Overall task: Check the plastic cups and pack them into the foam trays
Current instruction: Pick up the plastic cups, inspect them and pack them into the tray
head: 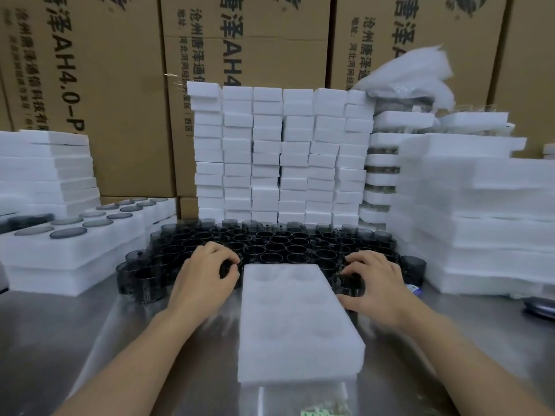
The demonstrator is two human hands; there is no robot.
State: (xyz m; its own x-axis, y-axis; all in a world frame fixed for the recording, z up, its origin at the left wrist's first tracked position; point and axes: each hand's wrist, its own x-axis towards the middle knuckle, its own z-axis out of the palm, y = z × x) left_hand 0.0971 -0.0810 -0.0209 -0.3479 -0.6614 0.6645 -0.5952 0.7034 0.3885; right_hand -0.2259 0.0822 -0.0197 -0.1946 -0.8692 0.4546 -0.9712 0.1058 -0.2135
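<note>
Steel desk [75, 325] holds an empty foam tray [297, 325] nearest, recesses unfilled. Beside its far end the left hand [207, 277] and right hand [374, 280] each curl round one of the dark plastic cups [279, 244] at the cluster's near edge; best to lift each clear, turn it for flaws, then seat it squarely in a recess. Foam blocks [282, 151] stand behind.

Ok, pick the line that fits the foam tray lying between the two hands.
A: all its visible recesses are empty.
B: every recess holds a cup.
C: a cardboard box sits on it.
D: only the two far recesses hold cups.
A: the foam tray shows only bare white recesses; the left hand and the right hand each grip a dark cup off to its sides.
</note>
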